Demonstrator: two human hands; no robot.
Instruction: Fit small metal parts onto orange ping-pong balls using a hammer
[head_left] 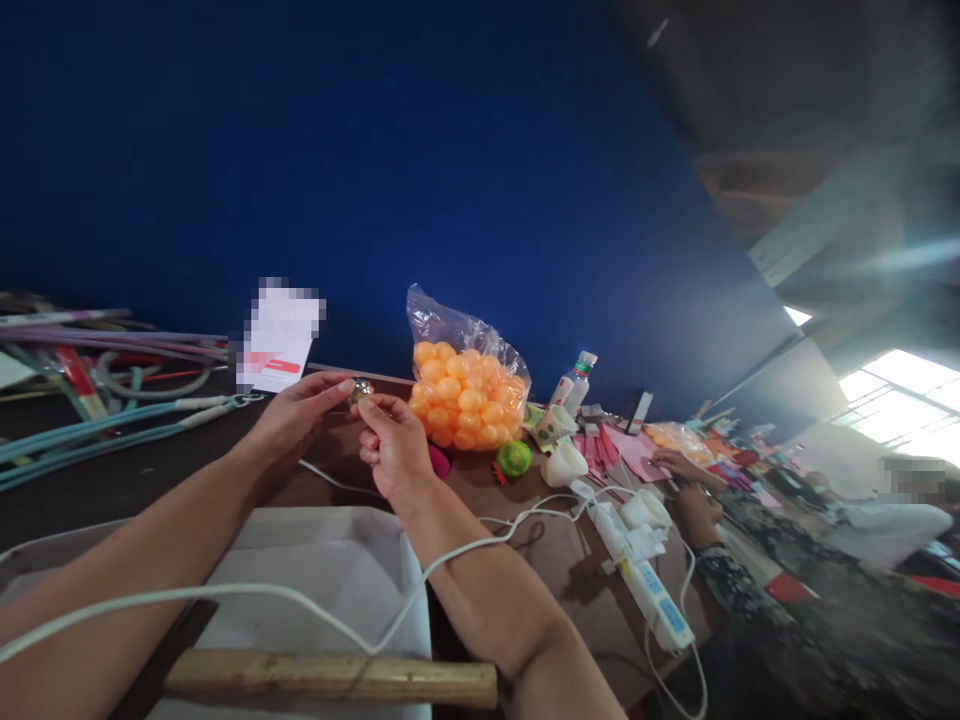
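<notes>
My left hand [304,408] pinches a small, shiny, rounded metallic-looking piece [361,387], held up above the brown table. From the other side, my right hand [395,440] has its thumb and forefinger pressed together against the same piece, the other fingers curled in. The fingertips hide part of it, so its exact kind cannot be made out. Just behind my right hand stands a clear plastic bag of orange balls [471,395]. A dark pink round thing [439,461] lies partly hidden by my right wrist, and a green-and-yellow ball-like item [514,458] is farther right.
A white bin [322,525] with a wooden stick [330,678] is below my forearms. White cable [300,597] crosses my right forearm; a power strip [649,590] lies right. Cords [112,430] fill the left. A co-worker's hands [697,500] work near pink sheets [634,452].
</notes>
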